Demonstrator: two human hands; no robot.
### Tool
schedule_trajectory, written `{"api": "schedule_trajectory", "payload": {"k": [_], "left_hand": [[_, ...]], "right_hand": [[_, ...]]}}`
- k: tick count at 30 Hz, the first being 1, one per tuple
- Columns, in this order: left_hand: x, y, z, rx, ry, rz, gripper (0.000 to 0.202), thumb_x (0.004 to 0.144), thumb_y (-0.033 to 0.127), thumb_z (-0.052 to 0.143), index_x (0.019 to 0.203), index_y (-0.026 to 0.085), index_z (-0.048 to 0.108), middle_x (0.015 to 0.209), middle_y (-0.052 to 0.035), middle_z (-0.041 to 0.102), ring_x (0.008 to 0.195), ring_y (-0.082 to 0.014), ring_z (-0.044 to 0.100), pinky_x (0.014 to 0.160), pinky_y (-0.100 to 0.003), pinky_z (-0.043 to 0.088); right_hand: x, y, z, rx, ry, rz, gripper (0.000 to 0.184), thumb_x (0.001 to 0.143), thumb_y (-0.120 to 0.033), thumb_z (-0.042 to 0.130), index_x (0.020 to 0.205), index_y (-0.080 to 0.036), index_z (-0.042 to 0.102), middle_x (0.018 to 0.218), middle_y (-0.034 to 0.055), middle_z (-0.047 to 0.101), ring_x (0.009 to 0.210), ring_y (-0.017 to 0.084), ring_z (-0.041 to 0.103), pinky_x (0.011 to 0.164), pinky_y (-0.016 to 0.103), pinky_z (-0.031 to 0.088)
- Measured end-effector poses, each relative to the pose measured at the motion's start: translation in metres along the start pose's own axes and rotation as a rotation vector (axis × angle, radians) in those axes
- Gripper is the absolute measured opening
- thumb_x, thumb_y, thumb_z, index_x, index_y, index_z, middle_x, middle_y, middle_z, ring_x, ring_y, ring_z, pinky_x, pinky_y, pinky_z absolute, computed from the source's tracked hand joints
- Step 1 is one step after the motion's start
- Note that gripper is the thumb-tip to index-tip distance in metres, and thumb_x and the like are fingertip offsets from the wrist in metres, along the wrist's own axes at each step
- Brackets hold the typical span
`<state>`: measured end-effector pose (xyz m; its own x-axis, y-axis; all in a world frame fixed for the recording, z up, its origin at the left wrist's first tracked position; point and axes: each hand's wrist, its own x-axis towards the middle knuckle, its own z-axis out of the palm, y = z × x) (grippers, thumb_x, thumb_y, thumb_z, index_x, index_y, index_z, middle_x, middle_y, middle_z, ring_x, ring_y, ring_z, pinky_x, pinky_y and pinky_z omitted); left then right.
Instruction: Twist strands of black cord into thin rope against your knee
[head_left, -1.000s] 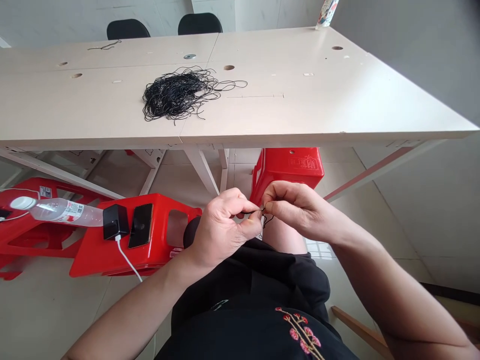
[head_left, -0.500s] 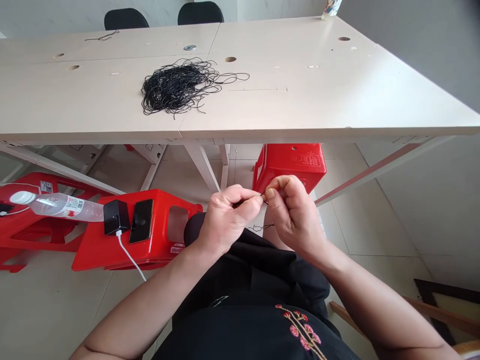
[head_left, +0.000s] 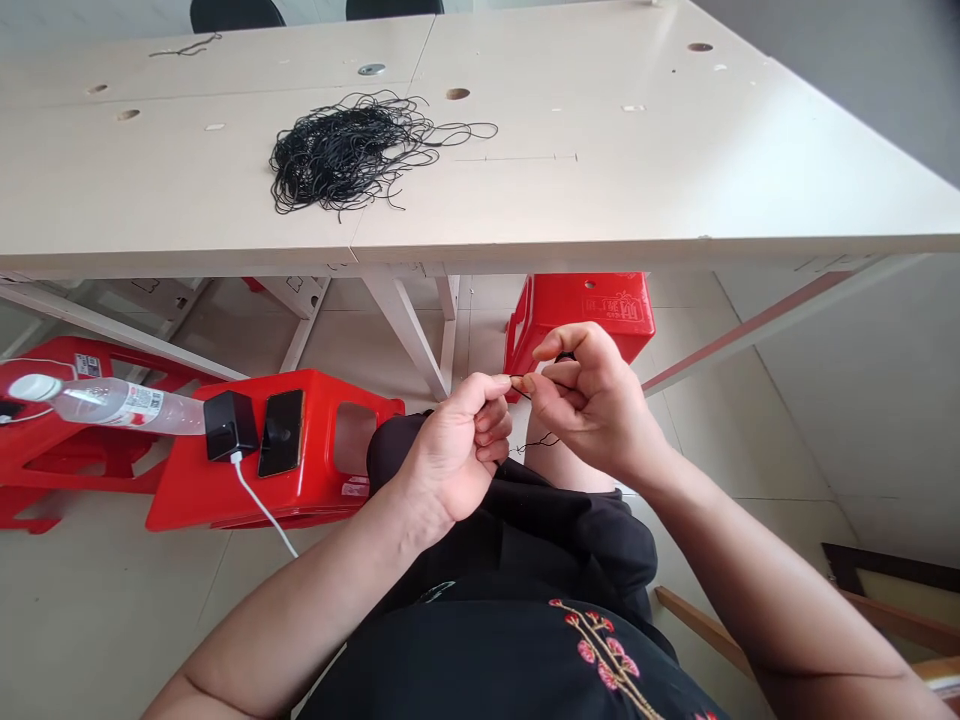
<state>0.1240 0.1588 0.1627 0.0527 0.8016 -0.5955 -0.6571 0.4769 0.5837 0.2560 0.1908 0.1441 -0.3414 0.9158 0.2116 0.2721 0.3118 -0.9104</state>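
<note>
Above my lap, a thin black cord (head_left: pixel 536 441) runs between my two hands and hangs in a loose strand below them. My left hand (head_left: pixel 469 440) pinches it between thumb and forefinger, with the other fingers curled in. Close against it, my right hand (head_left: pixel 589 400) is closed on the cord too, its forefinger arched and lifted away from the thumb. The fingertips of both hands nearly touch, and part of the cord is hidden behind them. On the table lies a tangled heap of black cord (head_left: pixel 330 160), apart from my hands.
A pale table (head_left: pixel 637 200) stretches across in front of me. At left, a red stool (head_left: pixel 322 430) bears a phone (head_left: pixel 283 433), a black charger (head_left: pixel 229 427) with a white cable, and a plastic bottle (head_left: pixel 112 402). Another red stool (head_left: pixel 592 310) stands under the table.
My left hand has turned so its curled fingers show. My right hand has opened its forefinger upward from the thumb. The view has tipped slightly downward.
</note>
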Motion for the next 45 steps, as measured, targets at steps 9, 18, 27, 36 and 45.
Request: {"api": "schedule_trajectory", "payload": {"k": [9, 18, 27, 36, 45], "left_hand": [[0.002, -0.001, -0.003, 0.042, 0.015, -0.042, 0.008, 0.068, 0.020, 0.062, 0.068, 0.012, 0.059, 0.046, 0.0099, 0.019, 0.041, -0.0022, 0.018, 0.034, -0.013, 0.015], [0.005, -0.007, -0.006, 0.012, -0.032, -0.114, 0.008, 0.067, 0.021, 0.061, 0.069, 0.013, 0.060, 0.046, 0.0099, 0.016, 0.040, -0.0027, 0.017, 0.033, -0.013, 0.016], [0.009, -0.013, -0.014, 0.228, -0.069, 0.010, 0.011, 0.069, 0.026, 0.063, 0.070, 0.015, 0.063, 0.043, 0.0102, 0.020, 0.040, -0.0026, 0.016, 0.037, -0.016, 0.012], [-0.003, -0.018, -0.019, 0.521, -0.177, 0.114, 0.014, 0.066, 0.028, 0.068, 0.067, 0.014, 0.067, 0.050, 0.0040, 0.046, 0.042, -0.0020, 0.028, 0.039, -0.020, 0.015], [0.022, -0.016, -0.048, 0.336, 0.004, 0.005, 0.017, 0.062, 0.027, 0.071, 0.067, 0.015, 0.061, 0.041, 0.0112, 0.023, 0.039, -0.0020, 0.017, 0.038, -0.016, 0.012]], "right_hand": [[-0.003, 0.004, -0.005, -0.011, -0.115, 0.061, 0.020, 0.077, -0.022, 0.057, 0.090, -0.023, 0.042, 0.046, -0.0135, 0.028, 0.040, 0.003, 0.024, 0.046, 0.020, 0.023], [-0.007, 0.010, -0.007, -0.023, -0.168, 0.063, 0.017, 0.075, -0.025, 0.058, 0.088, -0.022, 0.046, 0.047, -0.0112, 0.035, 0.042, 0.004, 0.029, 0.048, 0.022, 0.028], [-0.010, 0.021, -0.014, -0.045, -0.288, 0.098, 0.012, 0.078, -0.029, 0.055, 0.079, -0.018, 0.055, 0.050, -0.0069, 0.040, 0.048, 0.006, 0.037, 0.050, 0.022, 0.032], [0.003, 0.025, -0.046, 0.240, -0.210, 0.194, 0.022, 0.078, -0.039, 0.063, 0.076, -0.017, 0.065, 0.052, -0.0054, 0.044, 0.042, 0.004, 0.032, 0.039, 0.021, 0.024], [-0.017, 0.160, -0.251, -0.170, -0.330, 0.522, 0.020, 0.064, -0.035, 0.076, 0.077, -0.021, 0.072, 0.046, -0.0023, 0.051, 0.037, 0.006, 0.044, 0.037, 0.023, 0.027]]}}
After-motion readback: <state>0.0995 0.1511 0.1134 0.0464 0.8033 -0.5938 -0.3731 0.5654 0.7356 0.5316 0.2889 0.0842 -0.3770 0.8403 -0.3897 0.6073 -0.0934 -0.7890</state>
